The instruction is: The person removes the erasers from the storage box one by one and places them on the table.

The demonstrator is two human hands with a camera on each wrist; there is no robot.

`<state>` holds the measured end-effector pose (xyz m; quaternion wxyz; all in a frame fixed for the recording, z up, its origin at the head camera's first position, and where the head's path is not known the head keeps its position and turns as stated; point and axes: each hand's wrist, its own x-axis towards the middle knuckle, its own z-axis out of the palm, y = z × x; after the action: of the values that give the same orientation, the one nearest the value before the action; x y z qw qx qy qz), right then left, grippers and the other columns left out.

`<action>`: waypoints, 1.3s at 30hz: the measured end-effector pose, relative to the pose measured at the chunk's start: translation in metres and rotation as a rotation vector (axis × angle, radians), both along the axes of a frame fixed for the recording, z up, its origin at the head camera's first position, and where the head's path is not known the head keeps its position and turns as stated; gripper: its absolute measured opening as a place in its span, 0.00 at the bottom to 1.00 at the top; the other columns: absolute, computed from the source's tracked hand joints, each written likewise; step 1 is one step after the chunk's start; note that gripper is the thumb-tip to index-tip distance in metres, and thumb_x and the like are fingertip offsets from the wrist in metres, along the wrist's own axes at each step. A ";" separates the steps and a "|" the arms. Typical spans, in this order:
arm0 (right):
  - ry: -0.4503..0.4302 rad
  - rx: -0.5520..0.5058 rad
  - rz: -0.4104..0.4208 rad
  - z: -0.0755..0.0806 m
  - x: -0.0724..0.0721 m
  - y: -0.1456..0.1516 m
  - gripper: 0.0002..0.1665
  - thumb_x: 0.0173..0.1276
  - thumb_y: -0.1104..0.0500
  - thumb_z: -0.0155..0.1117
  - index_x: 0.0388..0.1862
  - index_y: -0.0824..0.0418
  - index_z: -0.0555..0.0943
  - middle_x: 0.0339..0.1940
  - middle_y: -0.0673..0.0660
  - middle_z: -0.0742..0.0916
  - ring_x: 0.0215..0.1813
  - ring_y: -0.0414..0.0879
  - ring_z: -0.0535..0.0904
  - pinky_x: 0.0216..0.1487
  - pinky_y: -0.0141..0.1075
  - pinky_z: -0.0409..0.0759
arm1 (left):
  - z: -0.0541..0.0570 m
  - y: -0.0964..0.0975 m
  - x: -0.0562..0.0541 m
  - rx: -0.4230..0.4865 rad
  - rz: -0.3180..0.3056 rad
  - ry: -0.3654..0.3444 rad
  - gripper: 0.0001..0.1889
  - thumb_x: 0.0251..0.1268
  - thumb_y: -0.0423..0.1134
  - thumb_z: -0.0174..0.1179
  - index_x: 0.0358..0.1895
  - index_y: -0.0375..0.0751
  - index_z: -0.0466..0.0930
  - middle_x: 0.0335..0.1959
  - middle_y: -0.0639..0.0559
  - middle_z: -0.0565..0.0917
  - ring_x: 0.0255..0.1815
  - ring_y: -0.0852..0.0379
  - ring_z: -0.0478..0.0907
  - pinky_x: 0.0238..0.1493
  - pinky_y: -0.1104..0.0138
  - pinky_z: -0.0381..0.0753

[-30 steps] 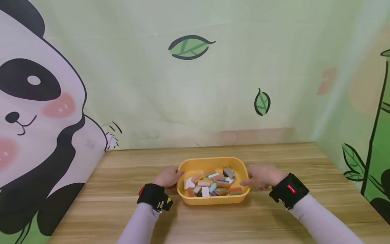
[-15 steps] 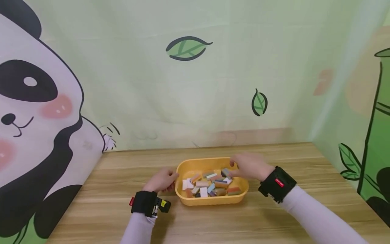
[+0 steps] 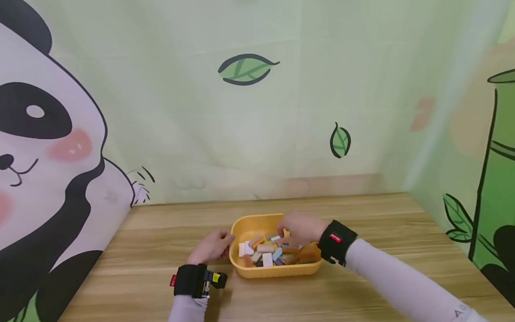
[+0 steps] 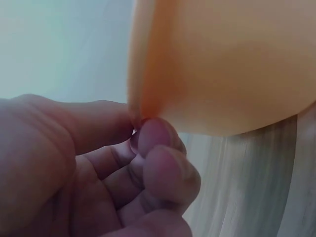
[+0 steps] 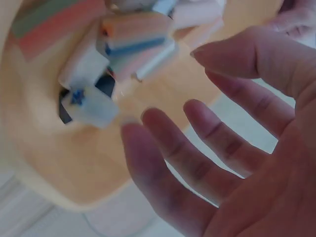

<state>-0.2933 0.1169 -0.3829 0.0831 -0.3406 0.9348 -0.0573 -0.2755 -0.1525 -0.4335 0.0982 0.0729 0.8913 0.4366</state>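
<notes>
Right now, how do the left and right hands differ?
The left hand pinches the rim of the yellow tray; the right hand holds nothing, over the blocks. The left hand's fingers are curled; the right hand's fingers are spread. Both have black wrist straps.

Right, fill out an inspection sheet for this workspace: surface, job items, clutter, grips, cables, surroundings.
Surface: wood-grain tabletop, visible around the tub.
Job items: one yellow-orange tub standing on the tabletop; loose small blocks of mixed colours lie jumbled inside it.
Clutter: nothing seen.
Left grip: pinches the tub's left rim between thumb and fingers.
Right grip: over the tub, fingers spread, holding nothing.
Wrists: black bands on both.
Cables: nothing seen.
Surroundings: pale green backdrop, apparently fabric, printed with a panda and leaves.
</notes>
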 end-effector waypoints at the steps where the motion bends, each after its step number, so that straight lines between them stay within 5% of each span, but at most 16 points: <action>1: -0.030 0.003 0.000 -0.003 0.000 -0.003 0.08 0.57 0.61 0.75 0.33 0.55 0.83 0.31 0.50 0.80 0.31 0.44 0.70 0.33 0.36 0.69 | -0.001 -0.001 0.001 -0.004 -0.001 0.003 0.17 0.76 0.39 0.48 0.29 0.33 0.75 0.17 0.51 0.74 0.19 0.57 0.69 0.22 0.67 0.65; 7: -0.124 0.061 -0.016 -0.016 0.001 -0.014 0.15 0.50 0.63 0.81 0.31 0.55 0.81 0.31 0.52 0.81 0.33 0.43 0.70 0.35 0.35 0.69 | -0.002 0.000 0.002 0.015 -0.006 0.011 0.17 0.76 0.38 0.47 0.28 0.34 0.75 0.16 0.51 0.73 0.18 0.57 0.69 0.22 0.67 0.65; 30: -0.097 0.046 0.038 -0.035 -0.002 -0.016 0.16 0.50 0.61 0.80 0.27 0.54 0.78 0.29 0.48 0.74 0.34 0.42 0.69 0.37 0.35 0.68 | -0.003 0.001 0.003 -0.002 0.015 0.021 0.16 0.76 0.39 0.48 0.29 0.34 0.75 0.17 0.52 0.72 0.17 0.57 0.68 0.22 0.67 0.66; 35: -0.093 0.022 0.045 -0.028 -0.001 -0.010 0.16 0.50 0.57 0.81 0.30 0.53 0.79 0.30 0.48 0.74 0.35 0.42 0.69 0.38 0.35 0.68 | -0.003 0.003 0.005 -0.009 0.011 0.014 0.15 0.77 0.39 0.47 0.31 0.34 0.76 0.17 0.52 0.72 0.18 0.57 0.68 0.23 0.66 0.66; 39: -0.065 0.008 0.061 -0.011 0.001 -0.003 0.15 0.51 0.65 0.78 0.32 0.55 0.80 0.31 0.49 0.75 0.35 0.43 0.69 0.38 0.36 0.69 | -0.001 0.004 0.006 -0.003 0.014 0.012 0.15 0.77 0.39 0.47 0.32 0.34 0.76 0.18 0.51 0.72 0.19 0.56 0.69 0.23 0.66 0.67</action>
<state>-0.2922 0.1142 -0.3942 0.1164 -0.3666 0.9210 -0.0619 -0.2699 -0.1485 -0.4343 0.0900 0.0693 0.8931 0.4353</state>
